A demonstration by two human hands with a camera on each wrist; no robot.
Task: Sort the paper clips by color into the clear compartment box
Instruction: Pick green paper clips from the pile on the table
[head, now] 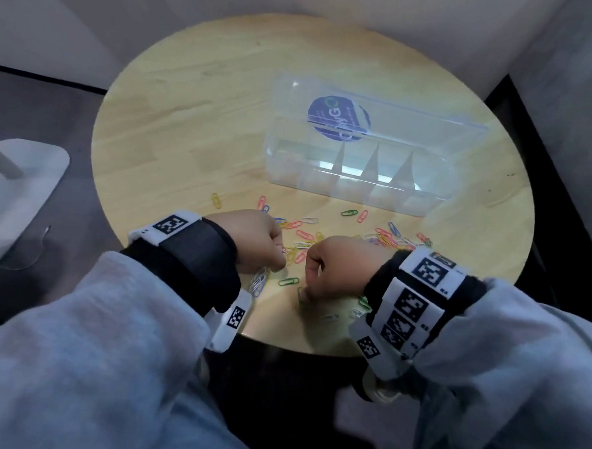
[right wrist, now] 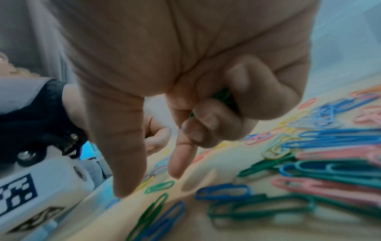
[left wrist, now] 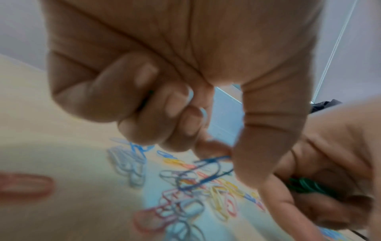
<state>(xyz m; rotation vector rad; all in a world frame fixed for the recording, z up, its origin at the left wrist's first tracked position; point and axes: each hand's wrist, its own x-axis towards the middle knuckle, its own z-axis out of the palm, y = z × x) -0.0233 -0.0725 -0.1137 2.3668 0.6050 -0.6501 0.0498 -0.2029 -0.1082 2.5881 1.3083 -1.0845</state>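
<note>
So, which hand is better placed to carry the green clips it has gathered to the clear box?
The right hand, probably. It already grips a bunch of green clips in its curled fingers, and the clear compartment box lies forward on its side. The left hand pinches a blue clip.

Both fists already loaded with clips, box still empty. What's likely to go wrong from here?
1. The right hand holds green clips in its curled fingers while thumb and index reach for more; the bundle may spill.
2. The left hand pinches a blue clip hooked in the mixed pile; lifting may drag other colors along.
3. Loose clips lie near the table edge; a wrist could sweep them off.
</note>
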